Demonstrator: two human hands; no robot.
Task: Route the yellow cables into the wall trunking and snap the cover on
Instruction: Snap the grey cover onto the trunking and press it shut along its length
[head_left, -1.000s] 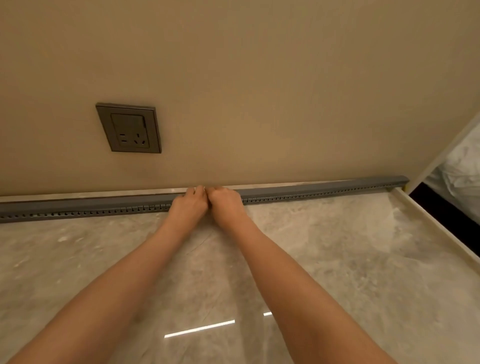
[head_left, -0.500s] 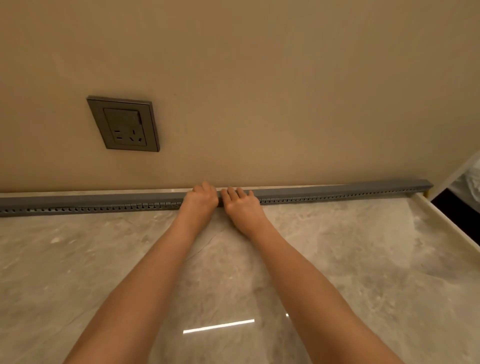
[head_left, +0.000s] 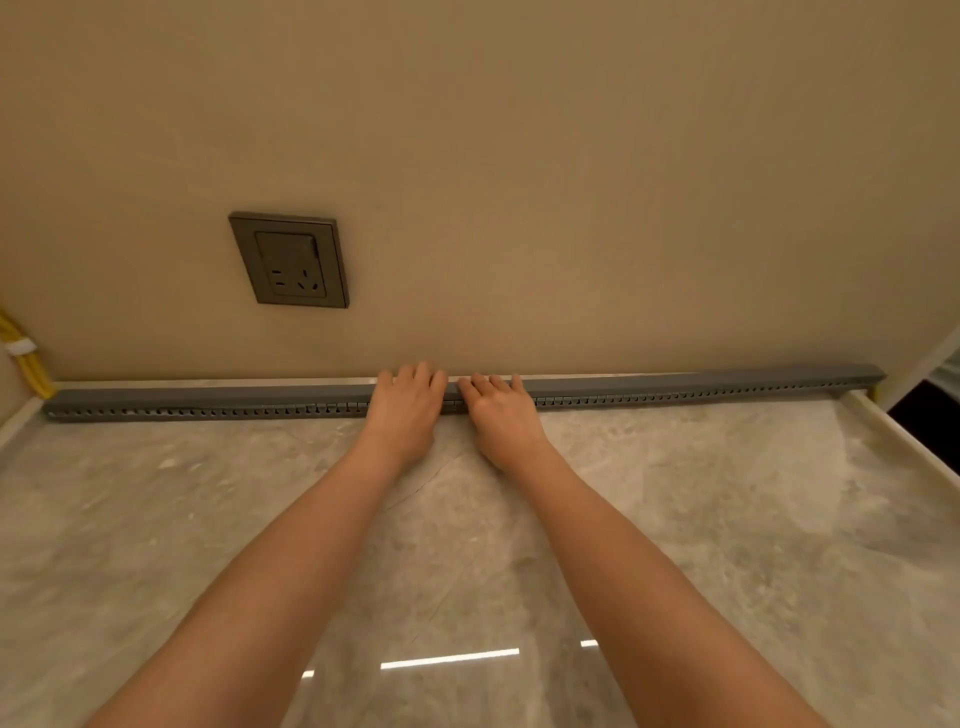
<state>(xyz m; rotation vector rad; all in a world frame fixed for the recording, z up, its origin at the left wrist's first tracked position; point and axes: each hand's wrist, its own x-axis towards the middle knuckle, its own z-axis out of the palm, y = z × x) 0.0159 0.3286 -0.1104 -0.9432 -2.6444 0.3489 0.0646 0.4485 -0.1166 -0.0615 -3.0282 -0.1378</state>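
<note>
Trunking (head_left: 701, 388) lines the floor (head_left: 753, 519) edge; left hand (head_left: 406, 410), right hand (head_left: 500, 415) press midway.

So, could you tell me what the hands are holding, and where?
Nothing gripped: left hand and right hand press the trunking cover mid-length, fingers on top.

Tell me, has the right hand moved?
No, hardly: the right hand still presses the same middle stretch of trunking cover, right of the wall socket.

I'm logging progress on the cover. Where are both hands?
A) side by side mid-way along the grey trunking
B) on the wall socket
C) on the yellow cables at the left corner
A: the left hand and right hand rest side by side on the grey trunking, away from the socket and yellow cables.
</note>
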